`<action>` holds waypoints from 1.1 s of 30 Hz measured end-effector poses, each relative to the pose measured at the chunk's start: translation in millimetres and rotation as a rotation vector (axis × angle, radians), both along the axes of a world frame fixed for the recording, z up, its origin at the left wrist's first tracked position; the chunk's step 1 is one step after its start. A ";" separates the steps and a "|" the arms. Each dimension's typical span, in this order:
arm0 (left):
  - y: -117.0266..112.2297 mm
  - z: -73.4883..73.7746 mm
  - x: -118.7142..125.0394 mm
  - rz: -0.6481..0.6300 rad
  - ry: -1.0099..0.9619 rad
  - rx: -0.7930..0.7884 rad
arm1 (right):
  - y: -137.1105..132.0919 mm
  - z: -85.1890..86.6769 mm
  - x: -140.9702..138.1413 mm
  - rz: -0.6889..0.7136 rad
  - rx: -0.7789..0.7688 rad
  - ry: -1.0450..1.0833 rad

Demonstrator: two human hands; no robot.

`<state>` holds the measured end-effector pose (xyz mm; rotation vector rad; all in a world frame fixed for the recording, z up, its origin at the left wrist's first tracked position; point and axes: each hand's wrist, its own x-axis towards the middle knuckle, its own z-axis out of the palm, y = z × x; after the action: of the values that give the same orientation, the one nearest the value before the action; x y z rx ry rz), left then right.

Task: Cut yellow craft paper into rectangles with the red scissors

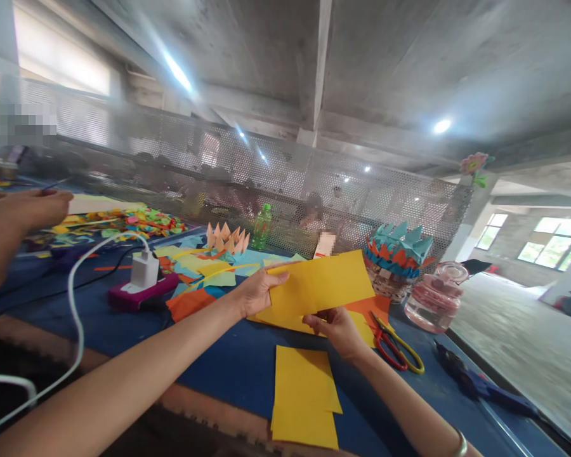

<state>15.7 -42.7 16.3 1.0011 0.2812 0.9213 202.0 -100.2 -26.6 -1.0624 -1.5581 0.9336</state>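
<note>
A rectangular sheet of yellow paper (323, 279) is lifted above the table, tilted up to the right. My left hand (257, 293) pinches its left end, thumb on the front face. At the lower edge, my right hand (340, 331) has its fingers closed on the paper, partly hidden behind it. Under both hands lies more yellow paper (364, 327) beside orange paper. Cut yellow pieces (304, 393) rest on the table in front of me, overlapping. Scissors (397, 346) with red and yellow handles lie right of my right hand.
On the blue table (223, 355) stand a purple power strip (143, 291) with a white charger, a green bottle (261, 227), a glass jar (434, 298) and folded paper crowns (400, 247). A glue gun (485, 384) lies right. Another person's hand (33, 206) is at left near paper scraps.
</note>
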 end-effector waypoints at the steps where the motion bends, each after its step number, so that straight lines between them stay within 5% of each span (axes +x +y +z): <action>1: 0.7 -0.6 0.0 -0.001 0.001 0.000 | 0.3 -0.2 0.3 -0.011 -0.001 -0.002; 33: 4.6 -2.2 0.0 -0.039 -0.039 -0.013 | -0.1 -0.4 0.8 0.018 -0.034 -0.046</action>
<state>15.8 -38.1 14.2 0.9723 0.2345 0.9012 202.7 -100.2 -27.1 -1.1026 -1.5970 0.9569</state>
